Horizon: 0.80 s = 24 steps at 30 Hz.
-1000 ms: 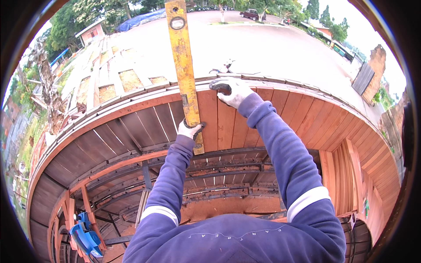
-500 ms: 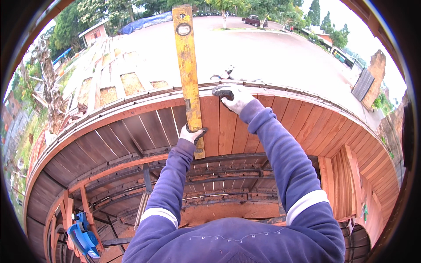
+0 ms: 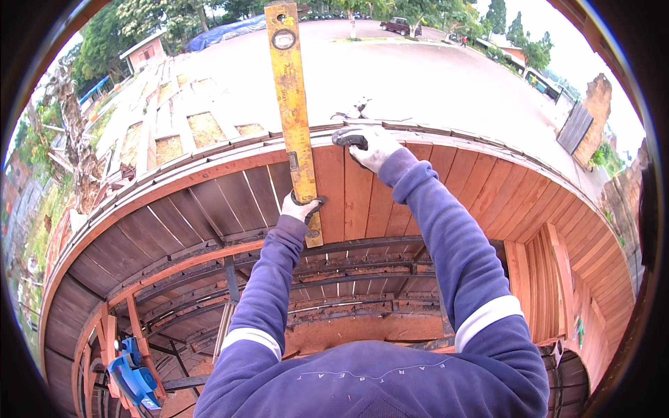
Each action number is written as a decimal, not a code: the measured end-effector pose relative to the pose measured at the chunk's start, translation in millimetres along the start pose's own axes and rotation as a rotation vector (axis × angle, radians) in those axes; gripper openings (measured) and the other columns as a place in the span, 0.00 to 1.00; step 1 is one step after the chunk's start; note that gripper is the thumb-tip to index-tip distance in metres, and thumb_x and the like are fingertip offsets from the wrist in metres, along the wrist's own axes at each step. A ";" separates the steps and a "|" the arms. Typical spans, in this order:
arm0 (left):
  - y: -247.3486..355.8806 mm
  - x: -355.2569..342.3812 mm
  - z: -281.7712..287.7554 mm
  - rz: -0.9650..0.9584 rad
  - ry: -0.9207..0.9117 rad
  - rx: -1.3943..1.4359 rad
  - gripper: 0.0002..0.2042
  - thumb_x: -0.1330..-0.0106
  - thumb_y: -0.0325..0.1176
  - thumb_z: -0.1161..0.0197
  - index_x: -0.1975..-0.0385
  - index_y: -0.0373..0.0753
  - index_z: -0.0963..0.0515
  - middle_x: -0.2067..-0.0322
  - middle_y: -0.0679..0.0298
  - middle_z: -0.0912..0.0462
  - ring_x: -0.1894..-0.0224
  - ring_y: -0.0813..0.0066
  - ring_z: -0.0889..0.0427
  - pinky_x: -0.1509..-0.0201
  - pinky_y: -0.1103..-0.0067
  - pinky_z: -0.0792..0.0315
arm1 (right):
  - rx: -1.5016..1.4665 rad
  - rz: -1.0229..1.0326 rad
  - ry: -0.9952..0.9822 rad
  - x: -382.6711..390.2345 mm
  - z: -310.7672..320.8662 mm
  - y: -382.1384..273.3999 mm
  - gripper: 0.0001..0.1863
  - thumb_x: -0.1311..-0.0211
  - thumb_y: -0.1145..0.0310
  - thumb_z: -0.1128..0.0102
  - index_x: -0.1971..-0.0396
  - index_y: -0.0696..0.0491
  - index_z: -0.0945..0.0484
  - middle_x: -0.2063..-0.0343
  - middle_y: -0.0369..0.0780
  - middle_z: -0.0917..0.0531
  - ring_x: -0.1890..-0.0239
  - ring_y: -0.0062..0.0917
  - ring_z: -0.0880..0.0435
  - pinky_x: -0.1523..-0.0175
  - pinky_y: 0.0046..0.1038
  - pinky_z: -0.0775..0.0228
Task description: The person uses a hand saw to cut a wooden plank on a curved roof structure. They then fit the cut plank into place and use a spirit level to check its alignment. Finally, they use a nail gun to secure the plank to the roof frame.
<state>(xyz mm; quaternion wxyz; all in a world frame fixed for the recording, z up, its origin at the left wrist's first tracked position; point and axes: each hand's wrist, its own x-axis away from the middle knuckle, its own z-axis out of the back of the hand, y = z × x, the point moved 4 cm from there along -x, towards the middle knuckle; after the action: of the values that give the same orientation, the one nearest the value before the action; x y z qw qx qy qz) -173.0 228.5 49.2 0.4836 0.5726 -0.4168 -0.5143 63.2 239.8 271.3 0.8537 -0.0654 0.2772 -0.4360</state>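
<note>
A long, worn yellow spirit level [image 3: 288,90] stands on end against the wooden planks, its upper part rising past their top edge. Near its lower end my left hand [image 3: 302,207], in a white and black glove, grips it from the left with the fingers wrapped round its edges. My right hand [image 3: 373,148], gloved alike, is at the top edge of the reddish planks [image 3: 355,195], right of the level. Its fingers are curled in; anything they hold is hidden. The level lies along the joint between dark, gapped boards [image 3: 202,209] and the newer reddish planks.
Below are dark metal frame bars [image 3: 355,280] and boards. A blue power tool [image 3: 132,376] sits at lower left by wooden uprights. Stacked curved wood [image 3: 540,292] stands at right. Beyond the edge lie a paved yard [image 3: 432,80] and a parked motorcycle [image 3: 357,109].
The level and both hands appear slightly farther left and up in the picture, as does the scene beyond. My hold on the level looks the same.
</note>
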 end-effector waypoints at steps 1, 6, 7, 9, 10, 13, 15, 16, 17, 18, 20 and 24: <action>-2.6 -0.8 1.8 -0.001 -0.003 0.023 0.21 0.46 0.20 0.24 0.50 0.33 0.20 0.59 0.64 0.12 0.58 0.76 0.14 0.49 0.77 0.20 | 0.023 0.031 -0.006 0.7 3.0 -6.3 0.19 0.33 0.60 0.41 0.47 0.52 0.18 0.47 0.48 0.18 0.41 0.42 0.22 0.33 0.38 0.30; -7.6 -1.4 5.1 -0.004 -0.002 0.062 0.21 0.46 0.20 0.24 0.50 0.33 0.20 0.58 0.63 0.12 0.58 0.76 0.14 0.49 0.77 0.20 | 0.086 0.013 -0.110 2.3 16.5 -26.8 0.19 0.31 0.59 0.42 0.44 0.49 0.18 0.45 0.49 0.19 0.40 0.44 0.24 0.31 0.37 0.33; -4.9 -1.5 0.7 -0.008 -0.005 0.064 0.21 0.45 0.20 0.24 0.50 0.33 0.20 0.58 0.63 0.12 0.57 0.76 0.14 0.49 0.77 0.20 | 0.135 0.070 -0.078 3.4 14.1 -20.0 0.19 0.31 0.59 0.42 0.44 0.49 0.18 0.45 0.49 0.19 0.40 0.44 0.24 0.31 0.38 0.33; -0.4 -0.5 -4.2 -0.010 -0.015 0.063 0.21 0.45 0.20 0.25 0.50 0.33 0.20 0.58 0.63 0.12 0.57 0.76 0.14 0.49 0.77 0.20 | 0.227 0.192 -0.017 3.9 5.1 -7.6 0.19 0.31 0.59 0.42 0.44 0.49 0.18 0.45 0.50 0.20 0.41 0.45 0.24 0.32 0.38 0.32; 1.5 0.8 -5.1 -0.008 -0.024 0.062 0.21 0.45 0.21 0.25 0.49 0.33 0.20 0.57 0.63 0.12 0.57 0.76 0.14 0.48 0.77 0.20 | 0.172 0.147 0.008 4.0 4.7 -5.2 0.18 0.32 0.61 0.42 0.46 0.50 0.18 0.46 0.49 0.19 0.41 0.43 0.23 0.32 0.38 0.32; -3.9 0.3 2.5 -0.011 -0.032 0.056 0.21 0.44 0.21 0.25 0.49 0.33 0.20 0.57 0.63 0.12 0.57 0.76 0.14 0.48 0.77 0.20 | 0.045 0.060 0.028 4.3 7.0 -16.1 0.16 0.33 0.65 0.43 0.48 0.51 0.17 0.48 0.46 0.17 0.42 0.41 0.22 0.33 0.37 0.30; -7.0 -1.2 6.4 -0.004 -0.040 0.064 0.21 0.44 0.21 0.25 0.49 0.33 0.20 0.57 0.63 0.12 0.57 0.76 0.14 0.48 0.77 0.20 | 0.024 0.038 -0.031 3.5 12.3 -25.2 0.17 0.34 0.65 0.42 0.47 0.50 0.17 0.49 0.47 0.17 0.42 0.42 0.22 0.33 0.37 0.30; -6.8 -1.6 5.9 0.006 -0.048 0.074 0.21 0.44 0.21 0.25 0.49 0.33 0.20 0.57 0.63 0.12 0.57 0.76 0.14 0.48 0.77 0.20 | 0.017 0.036 -0.038 3.9 15.1 -27.2 0.17 0.33 0.64 0.42 0.47 0.50 0.17 0.48 0.47 0.18 0.42 0.42 0.22 0.33 0.37 0.30; -6.6 -2.0 5.6 0.016 -0.056 0.083 0.21 0.44 0.21 0.25 0.48 0.33 0.20 0.57 0.63 0.12 0.57 0.76 0.14 0.48 0.77 0.20 | 0.008 0.034 -0.045 4.0 17.3 -28.9 0.17 0.33 0.64 0.42 0.47 0.50 0.17 0.48 0.47 0.18 0.42 0.42 0.22 0.33 0.37 0.30; -3.9 -1.3 2.4 0.021 -0.068 0.089 0.21 0.44 0.21 0.25 0.49 0.33 0.20 0.57 0.63 0.12 0.56 0.75 0.14 0.47 0.77 0.20 | 0.001 0.025 -0.052 6.3 18.4 -27.5 0.17 0.33 0.64 0.42 0.46 0.49 0.17 0.48 0.47 0.18 0.43 0.42 0.22 0.33 0.37 0.30; 1.8 -1.0 -4.4 0.032 -0.093 0.100 0.21 0.44 0.21 0.25 0.49 0.33 0.20 0.56 0.64 0.12 0.56 0.75 0.14 0.47 0.77 0.20 | 0.164 0.066 -0.024 6.7 5.5 -8.3 0.18 0.33 0.64 0.43 0.46 0.49 0.17 0.48 0.45 0.17 0.42 0.41 0.22 0.33 0.36 0.30; -7.4 -4.3 4.8 0.039 -0.084 0.083 0.21 0.44 0.20 0.25 0.49 0.33 0.20 0.56 0.63 0.12 0.56 0.76 0.14 0.47 0.77 0.20 | 0.119 0.073 0.011 1.0 -2.1 -3.6 0.18 0.33 0.64 0.43 0.45 0.48 0.18 0.49 0.43 0.16 0.42 0.40 0.22 0.32 0.36 0.31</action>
<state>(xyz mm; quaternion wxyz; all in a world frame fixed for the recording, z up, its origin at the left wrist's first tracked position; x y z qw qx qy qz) -178.4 233.4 42.7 0.4517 0.5617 -0.4688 -0.5105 60.0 237.1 270.4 0.8699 -0.0021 0.2576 -0.4205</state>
